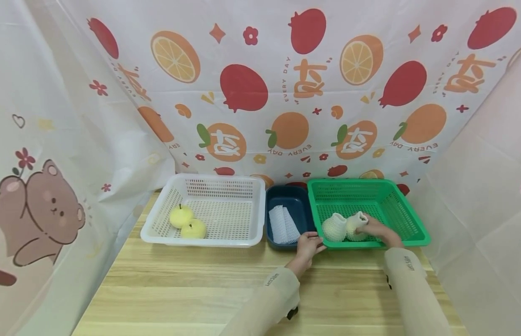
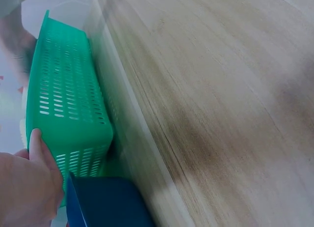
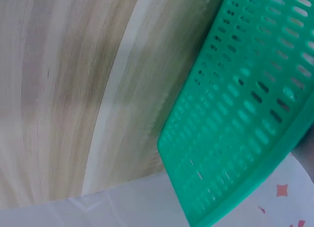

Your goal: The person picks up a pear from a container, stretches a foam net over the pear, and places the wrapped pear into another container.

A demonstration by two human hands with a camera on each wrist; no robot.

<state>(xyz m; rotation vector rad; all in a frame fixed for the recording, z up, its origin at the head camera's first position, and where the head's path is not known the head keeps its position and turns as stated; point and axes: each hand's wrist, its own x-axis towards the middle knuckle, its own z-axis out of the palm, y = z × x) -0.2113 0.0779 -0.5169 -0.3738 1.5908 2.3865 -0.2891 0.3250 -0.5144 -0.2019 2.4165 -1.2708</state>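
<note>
In the head view, my right hand reaches over the near rim of the green basket and grips a fruit in a white foam net. Another foam-netted fruit sits just left of it; the nets hide most of both fruits. My left hand holds the basket's near left corner, its thumb against the outside in the left wrist view. The right wrist view shows mainly the basket's slotted wall, with only a sliver of hand at the edge.
A dark blue tray with folded white foam nets stands between the green basket and a white basket. Two yellow-green fruits lie in the white basket. All stand on a wooden table before a printed curtain.
</note>
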